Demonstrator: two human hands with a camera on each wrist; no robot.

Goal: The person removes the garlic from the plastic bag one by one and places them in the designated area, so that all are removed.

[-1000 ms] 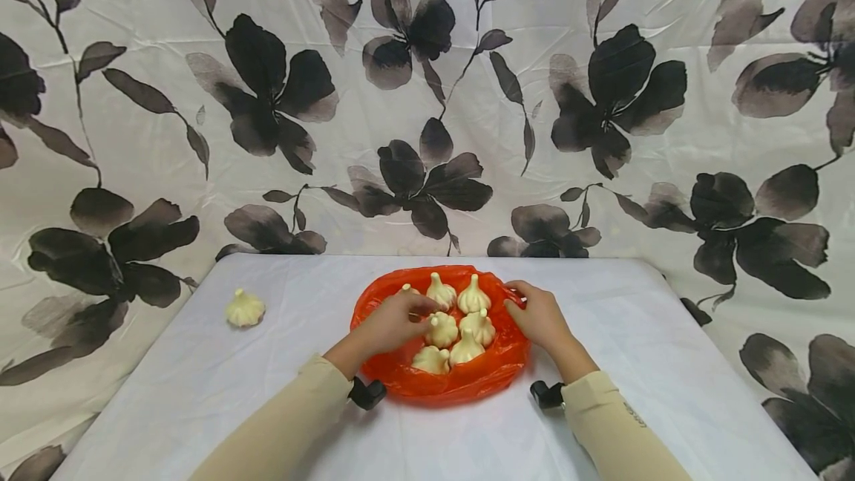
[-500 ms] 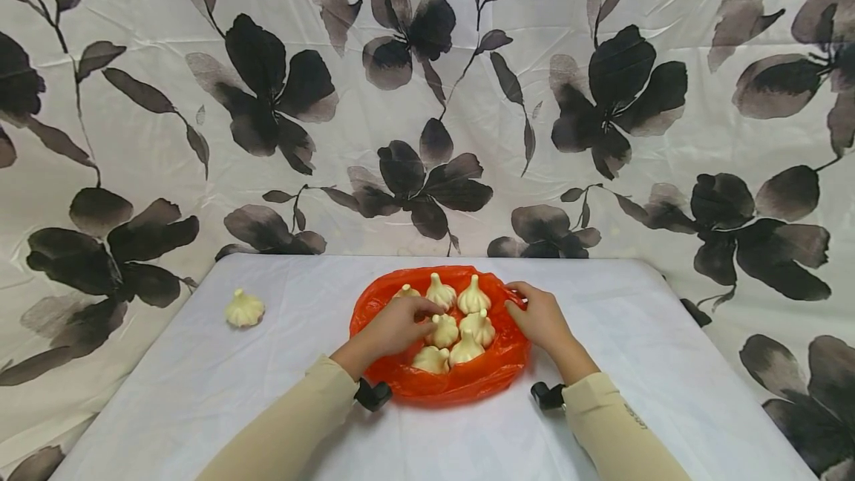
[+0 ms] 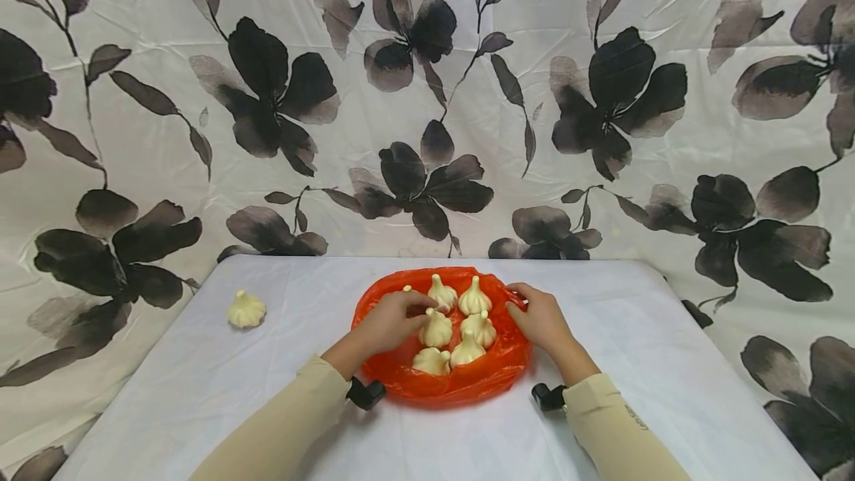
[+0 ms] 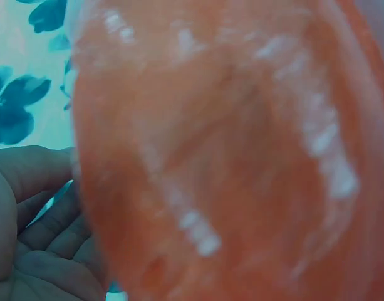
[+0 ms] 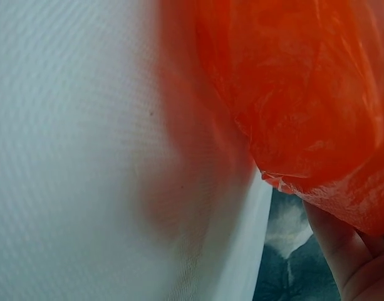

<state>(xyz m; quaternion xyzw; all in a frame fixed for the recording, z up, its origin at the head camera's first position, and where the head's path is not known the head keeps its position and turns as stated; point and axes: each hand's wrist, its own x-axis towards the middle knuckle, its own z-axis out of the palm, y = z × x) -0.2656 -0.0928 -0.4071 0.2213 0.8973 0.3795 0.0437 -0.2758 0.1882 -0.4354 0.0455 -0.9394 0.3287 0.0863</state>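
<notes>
A red plastic bag sits wide open on the table with several pale garlic bulbs in it. My left hand reaches over its left side and pinches the stem of one garlic bulb near the middle. At the right rim my right hand grips the edge of the bag, thumb inside. Bag film fills most of the left wrist view, hiding the left fingertips and the bulb. In the right wrist view, the bag covers part of my right fingers.
One more garlic bulb stands alone on the left of the white-covered table. A floral cloth hangs behind the table's far edge.
The bulb under my left fingers has shifted slightly left and stands more upright. My left hand has drawn back a little to the left. The right hand stays on the rim.
</notes>
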